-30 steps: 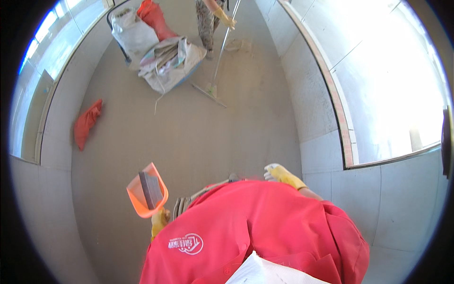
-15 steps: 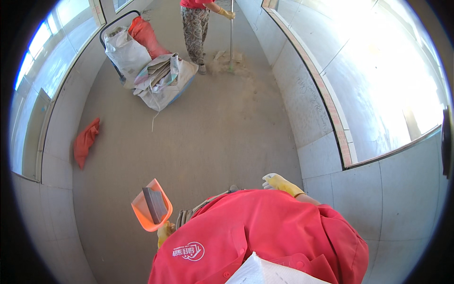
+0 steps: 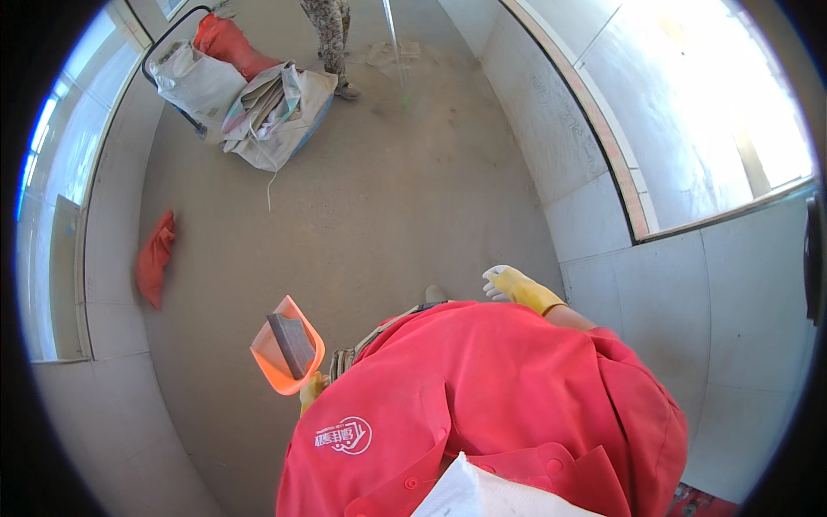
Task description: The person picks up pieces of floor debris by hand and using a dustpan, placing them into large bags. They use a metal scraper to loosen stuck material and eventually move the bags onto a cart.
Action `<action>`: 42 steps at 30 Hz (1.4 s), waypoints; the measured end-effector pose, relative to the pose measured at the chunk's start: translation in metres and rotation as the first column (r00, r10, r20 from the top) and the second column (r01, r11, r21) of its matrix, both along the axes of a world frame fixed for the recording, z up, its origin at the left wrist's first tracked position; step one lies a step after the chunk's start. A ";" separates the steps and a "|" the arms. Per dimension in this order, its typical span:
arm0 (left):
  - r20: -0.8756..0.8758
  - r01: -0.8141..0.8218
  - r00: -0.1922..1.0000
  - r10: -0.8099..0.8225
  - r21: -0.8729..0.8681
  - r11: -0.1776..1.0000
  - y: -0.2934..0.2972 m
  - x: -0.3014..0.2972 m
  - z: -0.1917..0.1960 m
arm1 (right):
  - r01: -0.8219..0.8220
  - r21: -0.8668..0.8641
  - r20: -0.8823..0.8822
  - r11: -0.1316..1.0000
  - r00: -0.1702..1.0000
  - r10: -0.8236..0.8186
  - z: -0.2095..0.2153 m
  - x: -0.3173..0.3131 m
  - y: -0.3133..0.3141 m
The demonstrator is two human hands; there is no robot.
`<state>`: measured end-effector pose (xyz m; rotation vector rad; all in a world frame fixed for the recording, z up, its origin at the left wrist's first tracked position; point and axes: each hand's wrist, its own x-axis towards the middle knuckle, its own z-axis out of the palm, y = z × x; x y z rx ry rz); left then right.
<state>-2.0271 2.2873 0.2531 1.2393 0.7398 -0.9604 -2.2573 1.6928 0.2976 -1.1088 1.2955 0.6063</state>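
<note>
My left hand (image 3: pixel 313 392), in a yellow glove, is closed at the near edge of an orange plastic dustpan (image 3: pixel 272 362) beside my left hip. Most of its fingers are hidden behind my red shirt and the pan. Inside the dustpan lies a flat grey-brown slab (image 3: pixel 293 345), its material unclear. My right hand (image 3: pixel 514 286), gloved in yellow with whitish fingertips, hangs out to the right of my body near the tiled wall. Its fingers are loosely bent and apart, and nothing is in them.
Ahead at left, a cart with a black handle (image 3: pixel 152 52) carries a white sack (image 3: pixel 194 82), a red sack (image 3: pixel 231 47) and an open bag of flat scraps (image 3: pixel 269 112). Another red sack (image 3: pixel 155 258) lies by the left wall. Beyond, a co-worker's legs (image 3: pixel 330 39) stand near a pole (image 3: pixel 392 30) and dusty debris.
The cart, the co-worker and the pole sit higher in the picture, with the co-worker's upper body now out of view. Both my hands appear slightly higher, and the dustpan stays in the left.
</note>
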 end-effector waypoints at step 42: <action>-0.019 0.240 0.970 -0.244 0.262 0.935 -0.494 -0.071 0.116 | -0.394 -0.023 -0.059 0.919 0.918 0.392 -0.173 -0.118 -0.393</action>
